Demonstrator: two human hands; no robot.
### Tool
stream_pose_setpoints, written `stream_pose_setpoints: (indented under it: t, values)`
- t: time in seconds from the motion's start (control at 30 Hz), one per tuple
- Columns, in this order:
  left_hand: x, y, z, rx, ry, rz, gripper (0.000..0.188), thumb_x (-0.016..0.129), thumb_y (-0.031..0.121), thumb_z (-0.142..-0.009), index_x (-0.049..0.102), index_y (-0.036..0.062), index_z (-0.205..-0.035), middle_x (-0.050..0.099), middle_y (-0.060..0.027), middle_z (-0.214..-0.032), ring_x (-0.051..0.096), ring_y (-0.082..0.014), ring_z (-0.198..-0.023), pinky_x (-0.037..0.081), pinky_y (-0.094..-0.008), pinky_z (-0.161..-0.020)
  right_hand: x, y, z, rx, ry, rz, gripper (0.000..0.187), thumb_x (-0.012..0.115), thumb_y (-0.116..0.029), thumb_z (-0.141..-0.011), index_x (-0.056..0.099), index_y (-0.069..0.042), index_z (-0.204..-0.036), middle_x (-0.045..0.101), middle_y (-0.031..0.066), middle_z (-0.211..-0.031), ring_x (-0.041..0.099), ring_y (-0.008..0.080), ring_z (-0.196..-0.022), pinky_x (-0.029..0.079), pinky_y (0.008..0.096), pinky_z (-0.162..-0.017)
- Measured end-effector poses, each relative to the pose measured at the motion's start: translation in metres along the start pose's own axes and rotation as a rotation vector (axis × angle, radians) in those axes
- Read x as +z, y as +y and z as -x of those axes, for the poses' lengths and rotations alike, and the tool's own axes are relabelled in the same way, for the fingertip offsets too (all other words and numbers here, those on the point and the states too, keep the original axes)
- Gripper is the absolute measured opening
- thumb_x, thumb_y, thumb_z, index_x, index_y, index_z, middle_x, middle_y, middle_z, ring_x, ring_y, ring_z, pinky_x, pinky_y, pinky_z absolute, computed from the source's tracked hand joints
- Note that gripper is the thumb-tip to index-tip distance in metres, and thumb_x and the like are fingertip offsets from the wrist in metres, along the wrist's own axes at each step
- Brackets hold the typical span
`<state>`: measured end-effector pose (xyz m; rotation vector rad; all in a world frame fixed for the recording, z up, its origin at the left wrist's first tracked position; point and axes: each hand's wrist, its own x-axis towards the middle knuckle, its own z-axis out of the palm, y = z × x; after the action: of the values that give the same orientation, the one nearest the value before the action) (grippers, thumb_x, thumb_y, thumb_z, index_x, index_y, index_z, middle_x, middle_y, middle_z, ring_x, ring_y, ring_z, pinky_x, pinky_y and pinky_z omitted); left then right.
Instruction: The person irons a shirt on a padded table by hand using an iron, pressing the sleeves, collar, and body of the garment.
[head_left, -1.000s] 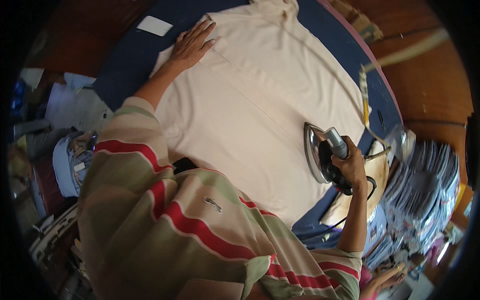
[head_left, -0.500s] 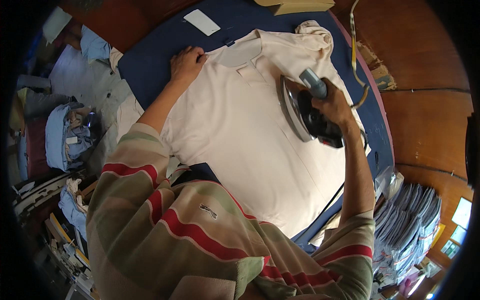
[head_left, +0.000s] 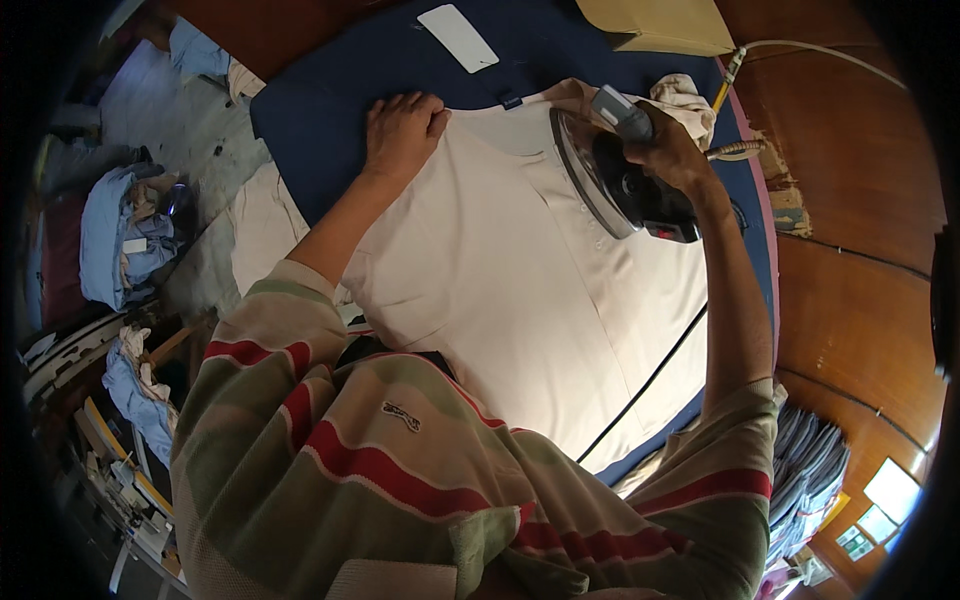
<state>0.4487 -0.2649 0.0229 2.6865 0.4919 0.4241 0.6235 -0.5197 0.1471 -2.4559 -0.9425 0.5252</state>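
Observation:
A cream shirt (head_left: 480, 260) with a front placket and a small dark neck label lies spread on a navy padded ironing board (head_left: 330, 110). My right hand (head_left: 670, 150) is wrapped round the grey handle of a black iron (head_left: 610, 180). The iron's metal soleplate edge rests on the shirt's upper front, beside the neck and button placket. At the far left shoulder of the shirt, my left hand (head_left: 403, 135) has its fingers curled, with the thumb at the cloth's edge. It grips the fabric there; the fingertips are partly hidden.
A white card (head_left: 458, 38) and a tan cardboard box (head_left: 655, 25) lie at the board's far side. A black cord (head_left: 645, 385) crosses the shirt at right. Folded grey garments (head_left: 805, 455) are stacked at the lower right. Blue garments (head_left: 110, 235) sit in a bundle at left.
The iron in my right hand has moved away from me, toward the neck and shoulder. My left hand stays at the shirt's left shoulder. The view has shifted a little.

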Motion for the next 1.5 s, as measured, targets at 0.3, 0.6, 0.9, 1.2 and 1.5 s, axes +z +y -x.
stream_pose_setpoints:
  t: [0.3,0.6,0.9,1.2,1.5]
  values:
    - [-0.026,-0.001,0.033,-0.107,-0.049,0.051,0.022,0.059,0.030,-0.084,0.062,0.0089,-0.086,0.049,-0.0053,-0.126,0.042,-0.0249,-0.120,0.026,-0.0481,-0.100,0.000,-0.066,0.015,-0.067,-0.098,0.037,0.049,0.067,-0.011,-0.066,0.053,-0.002,-0.112,0.064,0.0211,-0.092,0.063,0.0311,-0.087,0.048,0.0371,-0.080]
    - [-0.040,-0.021,0.093,-0.168,-0.066,0.068,0.023,0.060,0.030,-0.082,0.063,0.0086,-0.074,0.039,-0.0105,-0.140,0.026,-0.0287,-0.134,0.013,-0.0556,-0.103,0.062,-0.124,0.004,0.037,-0.180,0.050,0.044,0.063,-0.018,-0.073,0.051,-0.003,-0.113,0.063,0.0227,-0.096,0.061,0.0340,-0.095,0.048,0.0404,-0.084]
    - [-0.040,-0.022,0.093,-0.187,-0.057,0.080,0.023,0.060,0.028,-0.082,0.062,0.0088,-0.069,0.040,-0.0072,-0.140,0.026,-0.0273,-0.134,0.012,-0.0546,-0.103,0.058,-0.115,-0.001,0.084,-0.081,-0.034,0.050,0.064,-0.023,-0.070,0.051,0.001,-0.112,0.063,0.0255,-0.093,0.062,0.0354,-0.092,0.049,0.0401,-0.081]
    - [-0.030,-0.032,0.097,-0.090,-0.037,0.011,0.024,0.059,0.033,-0.082,0.062,0.0106,-0.074,0.038,-0.0038,-0.141,0.028,-0.0275,-0.134,0.017,-0.0579,-0.101,0.052,-0.128,0.083,0.251,-0.116,-0.092,0.042,0.061,-0.016,-0.072,0.051,0.001,-0.109,0.064,0.0233,-0.089,0.064,0.0339,-0.085,0.050,0.0398,-0.080]
    - [-0.018,-0.043,0.095,-0.002,-0.020,-0.157,0.034,0.050,0.043,-0.089,0.064,0.0119,-0.090,0.039,-0.0036,-0.141,0.029,-0.0273,-0.133,0.021,-0.0574,-0.101,0.094,-0.085,0.318,0.817,0.189,-0.254,0.045,0.065,-0.017,-0.071,0.050,0.002,-0.110,0.063,0.0252,-0.088,0.064,0.0343,-0.081,0.048,0.0401,-0.072]
